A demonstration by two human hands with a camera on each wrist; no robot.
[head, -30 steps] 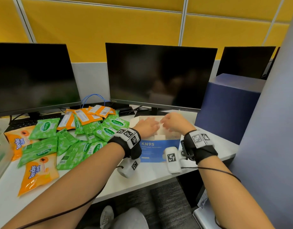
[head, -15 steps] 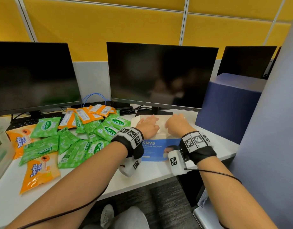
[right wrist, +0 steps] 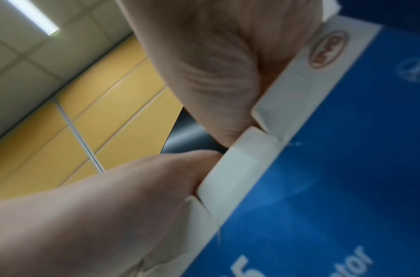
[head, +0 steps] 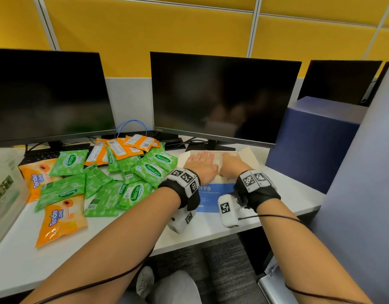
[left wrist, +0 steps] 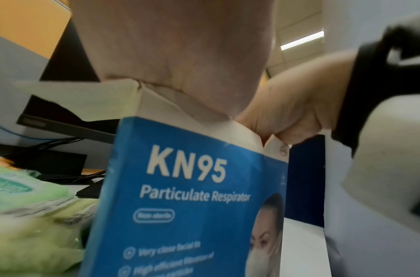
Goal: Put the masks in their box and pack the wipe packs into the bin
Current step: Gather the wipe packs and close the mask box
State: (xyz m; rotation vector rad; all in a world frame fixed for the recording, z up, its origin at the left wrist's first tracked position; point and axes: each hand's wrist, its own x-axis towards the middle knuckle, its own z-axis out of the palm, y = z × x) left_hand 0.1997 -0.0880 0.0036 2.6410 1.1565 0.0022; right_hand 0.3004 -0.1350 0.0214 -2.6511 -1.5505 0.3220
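Blue-and-white KN95 cardboard mask box (head: 213, 191) lies on the white table (head: 123, 233), top open. Left hand (head: 201, 164) flat, fingers straight, pressing white masks (head: 219, 165) down, likely to seat them. Right hand (head: 232, 164) alongside; curl unclear. Green and orange wipe packs (head: 97, 178) lie heaped left, unpacked.

- Your left hand (head: 201, 164) and right hand (head: 232, 165) cover the mask box (head: 213, 189) opening, so its contents stay hidden from you.
- At 9 o'clock, the clear bin (head: 5, 189) is cut off.
- Your wrist views are blurred.
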